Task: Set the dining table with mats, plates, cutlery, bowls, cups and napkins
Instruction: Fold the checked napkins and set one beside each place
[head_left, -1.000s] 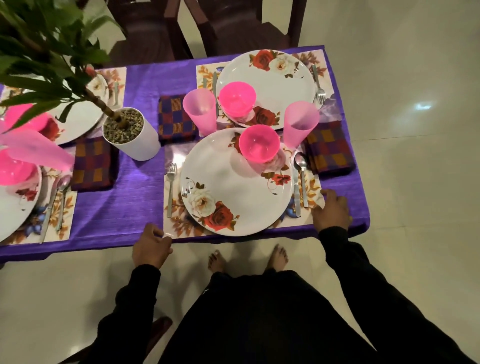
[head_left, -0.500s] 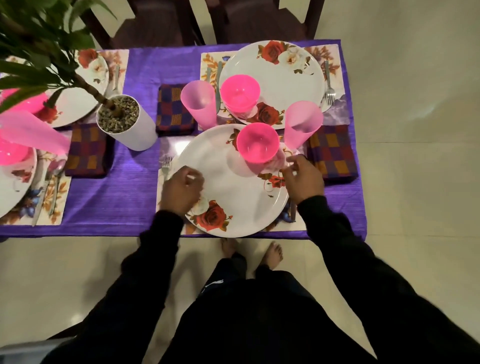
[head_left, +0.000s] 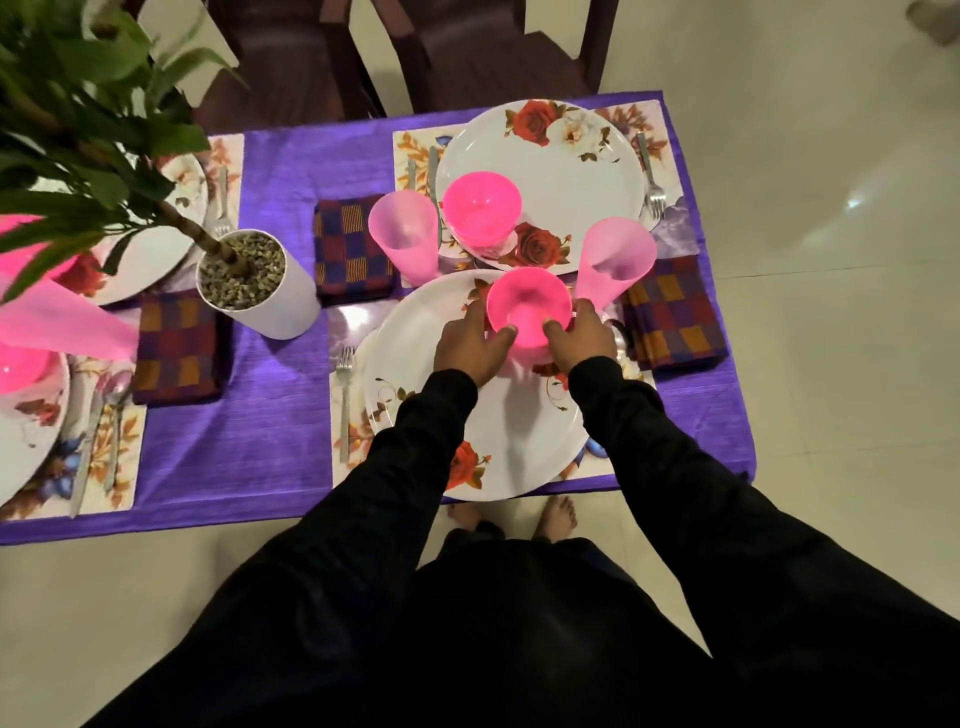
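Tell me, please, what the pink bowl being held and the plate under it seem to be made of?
Pink bowl: probably plastic, translucent, glowing where light passes through. Plate: glossy white with printed roses; ceramic or melamine, I cannot tell which.

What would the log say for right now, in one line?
left hand: holds bowl | right hand: holds bowl | bowl: on near plate | fork: left of plate

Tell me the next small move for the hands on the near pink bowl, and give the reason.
Probably slide the pink bowl slightly toward the middle of the near plate. The left hand and right hand grip it from both sides, and it sits at the plate's far rim, close beside the pink cup. A gentle nudge nearer would give it clearance.
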